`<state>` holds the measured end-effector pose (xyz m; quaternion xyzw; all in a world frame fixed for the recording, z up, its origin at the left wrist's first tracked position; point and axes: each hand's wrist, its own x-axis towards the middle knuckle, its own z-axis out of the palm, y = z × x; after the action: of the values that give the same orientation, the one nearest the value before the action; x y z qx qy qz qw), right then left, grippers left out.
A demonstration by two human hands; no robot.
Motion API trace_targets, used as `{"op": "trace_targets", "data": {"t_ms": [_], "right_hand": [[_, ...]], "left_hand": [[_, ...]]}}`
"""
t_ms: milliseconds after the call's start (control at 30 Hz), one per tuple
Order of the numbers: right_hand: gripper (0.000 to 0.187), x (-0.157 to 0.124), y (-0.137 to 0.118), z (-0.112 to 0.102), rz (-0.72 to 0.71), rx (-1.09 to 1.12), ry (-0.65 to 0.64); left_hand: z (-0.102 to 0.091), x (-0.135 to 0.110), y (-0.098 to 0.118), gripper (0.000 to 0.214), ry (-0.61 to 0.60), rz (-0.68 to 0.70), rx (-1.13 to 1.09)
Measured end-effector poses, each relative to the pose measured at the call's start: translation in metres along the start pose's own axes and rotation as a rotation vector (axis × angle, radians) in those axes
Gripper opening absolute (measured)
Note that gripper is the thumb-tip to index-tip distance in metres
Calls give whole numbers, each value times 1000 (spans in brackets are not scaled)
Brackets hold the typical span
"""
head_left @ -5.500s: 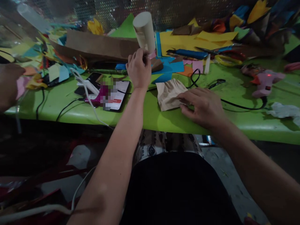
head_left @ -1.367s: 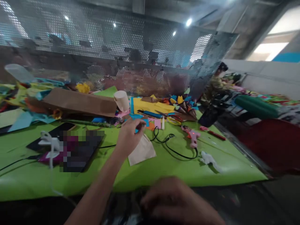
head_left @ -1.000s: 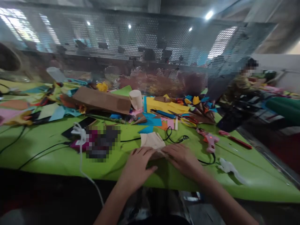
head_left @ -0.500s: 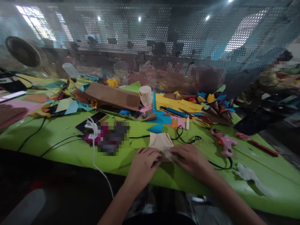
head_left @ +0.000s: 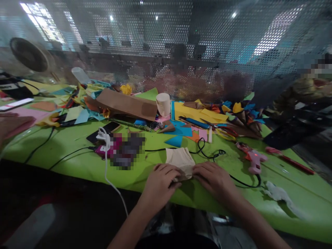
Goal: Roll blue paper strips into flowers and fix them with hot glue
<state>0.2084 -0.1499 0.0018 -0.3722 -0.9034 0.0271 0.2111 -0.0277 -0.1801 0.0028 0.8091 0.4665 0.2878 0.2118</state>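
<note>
A small cream-coloured piece, crepe paper or cloth (I cannot tell which), lies creased near the table's front edge. My left hand has its curled fingers on the near left edge of the piece, thumb below. On the near right edge, my right hand pinches with bent fingers. The far end of the piece spreads out flat beyond my hands. Behind it a black cord runs across the green table cover.
A pink glue gun and a red-handled tool lie to the right, with crumpled white plastic nearer. Left are a purple power adapter and a phone. Coloured paper, a cream roll and scissors lie behind.
The cream piece lies a little flatter between my hands, with more of it showing. My right hand has shifted slightly right. The camera view has turned a little left.
</note>
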Motion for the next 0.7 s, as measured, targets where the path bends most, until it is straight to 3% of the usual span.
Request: {"op": "trace_targets", "data": {"t_ms": [167,367,533,700], "right_hand": [[10,-3,1,4,72,86,9],[13,7,-3,-3,45,184,106],[20,67,-43,-11,-13,322,-79],[13,134,-82,7,-95,477,-346]], "left_hand": [[1,-2,0,31,14,-13,5],[5,-2,1,18,10,-10,102],[16,0,2,43,-61,44,240],[16,-3,8,54,-60,-11,227]]}}
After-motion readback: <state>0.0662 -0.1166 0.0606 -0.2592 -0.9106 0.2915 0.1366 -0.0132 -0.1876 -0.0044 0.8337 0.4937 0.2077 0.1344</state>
